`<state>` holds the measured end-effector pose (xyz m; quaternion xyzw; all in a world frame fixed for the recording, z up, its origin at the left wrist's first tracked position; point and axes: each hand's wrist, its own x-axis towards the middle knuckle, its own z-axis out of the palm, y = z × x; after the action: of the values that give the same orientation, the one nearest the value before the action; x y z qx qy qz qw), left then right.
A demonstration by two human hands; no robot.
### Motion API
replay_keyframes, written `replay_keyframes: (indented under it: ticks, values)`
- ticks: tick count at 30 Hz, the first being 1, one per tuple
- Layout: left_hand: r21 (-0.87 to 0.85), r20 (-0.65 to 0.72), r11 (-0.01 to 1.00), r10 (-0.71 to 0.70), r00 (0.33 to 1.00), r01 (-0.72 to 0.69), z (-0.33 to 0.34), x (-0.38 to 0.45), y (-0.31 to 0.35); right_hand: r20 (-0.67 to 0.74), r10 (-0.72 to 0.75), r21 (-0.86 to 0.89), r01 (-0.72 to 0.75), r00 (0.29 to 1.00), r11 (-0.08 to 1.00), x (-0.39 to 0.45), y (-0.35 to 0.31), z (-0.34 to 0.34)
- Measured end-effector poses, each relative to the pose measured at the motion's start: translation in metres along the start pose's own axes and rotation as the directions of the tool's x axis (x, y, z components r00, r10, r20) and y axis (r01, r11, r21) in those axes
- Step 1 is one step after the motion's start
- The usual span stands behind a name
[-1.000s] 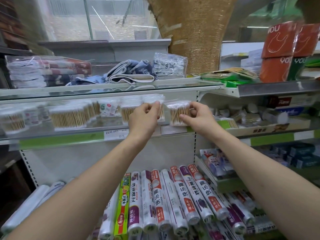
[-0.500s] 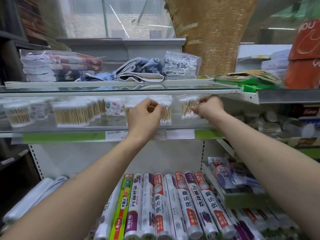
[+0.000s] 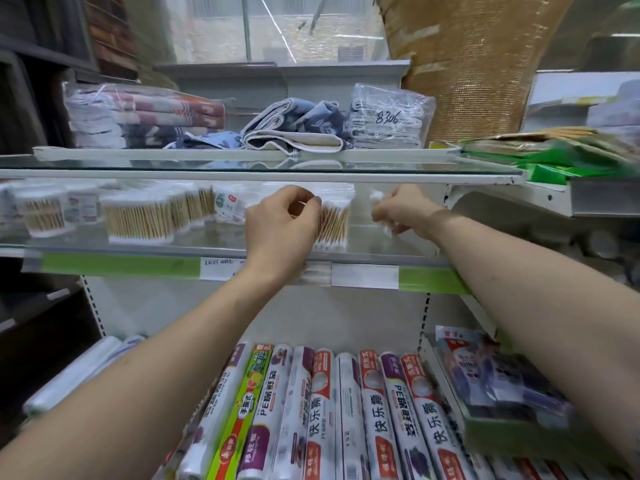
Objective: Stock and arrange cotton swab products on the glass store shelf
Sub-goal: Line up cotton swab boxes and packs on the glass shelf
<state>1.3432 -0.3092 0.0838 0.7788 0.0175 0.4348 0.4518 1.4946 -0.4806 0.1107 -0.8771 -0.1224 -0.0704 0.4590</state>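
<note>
Both arms reach to the glass shelf (image 3: 381,242). The left hand (image 3: 282,230) pinches a cotton swab packet (image 3: 332,225) standing upright on the glass; the right hand (image 3: 401,209) grips a second packet (image 3: 379,199) just right of it. More swab packs (image 3: 138,220) line the left; film rolls (image 3: 346,410) lie below.

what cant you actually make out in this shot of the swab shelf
Head view only:
- Pack in the right hand: mostly covered by the fingers, contents unclear.
- Pack under the left hand: hidden by the hand.
- Price labels on the shelf edge: too blurred to read.
- Far-left swab tubs: blurred, print illegible.
</note>
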Motion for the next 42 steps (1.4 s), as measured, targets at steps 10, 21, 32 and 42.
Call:
replay_keyframes:
  ticks: [10, 21, 32, 42]
  values:
    - [0.048, 0.011, 0.999, -0.022, 1.0, 0.021, 0.003, -0.003, -0.002, 0.037, -0.01, 0.003, 0.01, 0.999, 1.0, 0.019, -0.004, 0.015]
    - [0.069, 0.019, 0.998, -0.004, 1.0, 0.003, -0.004, -0.001, -0.005, -0.038, -0.119, -0.292, 0.103, 0.992, 0.951, 0.038, 0.001, 0.018]
    - [0.143, 0.047, 0.987, 0.06, 0.997, -0.066, -0.009, -0.004, -0.007, -0.051, -0.151, -0.552, 0.098, 0.987, 0.828, 0.027, -0.001, 0.022]
    - [0.09, 0.11, 0.983, 0.152, 0.982, -0.162, -0.008, -0.027, 0.011, -0.123, -0.127, -0.462, 0.056, 0.984, 0.885, -0.044, -0.016, 0.007]
